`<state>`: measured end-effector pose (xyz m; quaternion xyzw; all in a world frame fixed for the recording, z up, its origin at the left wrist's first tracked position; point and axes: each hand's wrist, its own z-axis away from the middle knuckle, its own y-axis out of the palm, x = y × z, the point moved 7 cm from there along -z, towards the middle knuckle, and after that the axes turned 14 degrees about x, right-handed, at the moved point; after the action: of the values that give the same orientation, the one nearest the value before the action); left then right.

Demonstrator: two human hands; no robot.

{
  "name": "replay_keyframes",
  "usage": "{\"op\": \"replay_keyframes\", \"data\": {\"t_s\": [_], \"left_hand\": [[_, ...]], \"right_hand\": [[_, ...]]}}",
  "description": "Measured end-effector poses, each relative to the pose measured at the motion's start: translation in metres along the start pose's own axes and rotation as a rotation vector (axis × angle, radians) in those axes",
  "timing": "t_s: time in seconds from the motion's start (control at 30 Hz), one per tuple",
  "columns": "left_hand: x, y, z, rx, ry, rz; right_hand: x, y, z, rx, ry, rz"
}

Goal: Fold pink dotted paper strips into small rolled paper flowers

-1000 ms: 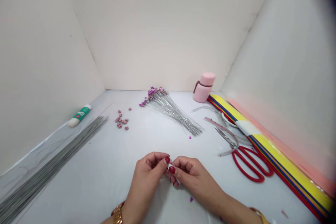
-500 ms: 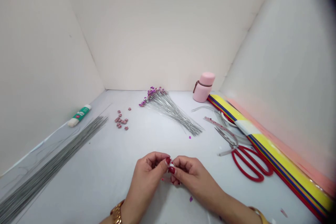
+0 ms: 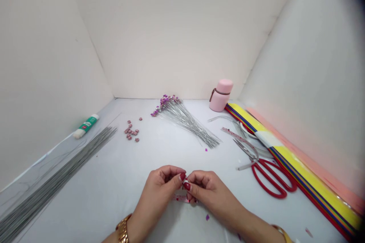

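Observation:
My left hand [image 3: 165, 188] and my right hand [image 3: 207, 190] meet above the front middle of the table, thumbs and fingers pinched close together. Between the fingertips is part of a thin pale strip with red-pink marks [image 3: 181, 198]; its lower stretch hangs below the thumbs. Most of the pinched part is hidden by the fingers. Small purple scraps [image 3: 207, 217] lie near my right hand. Farther back spreads a bundle of silver wire stems with purple-pink tips [image 3: 185, 119].
Red-handled scissors [image 3: 273, 178], curled clear strips [image 3: 241, 136] and layered coloured sheets [image 3: 302, 167] lie on the right. A pink flask [image 3: 221, 97] stands at the back. Leftward are small pinkish pieces [image 3: 131, 132], a glue stick [image 3: 86, 126] and grey wires [image 3: 65, 171].
Both hands stay together in nearly the same place, with small finger movements. More of the marked strip now shows below the fingers.

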<state>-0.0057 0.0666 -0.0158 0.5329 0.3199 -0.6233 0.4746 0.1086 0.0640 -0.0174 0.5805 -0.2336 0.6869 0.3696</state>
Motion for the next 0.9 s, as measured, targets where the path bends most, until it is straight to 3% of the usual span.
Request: {"op": "replay_keyframes", "data": {"t_s": [0.33, 0.6, 0.73, 0.9], "left_hand": [[-0.008, 0.001, 0.001, -0.005, 0.026, -0.160], [-0.037, 0.013, 0.021, -0.033, 0.518, -0.739], [-0.039, 0.018, 0.024, -0.005, 0.599, -0.869], [-0.039, 0.020, 0.023, 0.030, 0.595, -0.887]], "right_hand": [[-0.002, -0.003, 0.000, -0.008, -0.026, -0.029], [0.000, 0.001, 0.001, -0.005, -0.015, -0.192], [-0.001, 0.002, 0.001, -0.010, -0.004, -0.249], [-0.001, 0.002, -0.001, -0.007, -0.030, -0.290]]}}
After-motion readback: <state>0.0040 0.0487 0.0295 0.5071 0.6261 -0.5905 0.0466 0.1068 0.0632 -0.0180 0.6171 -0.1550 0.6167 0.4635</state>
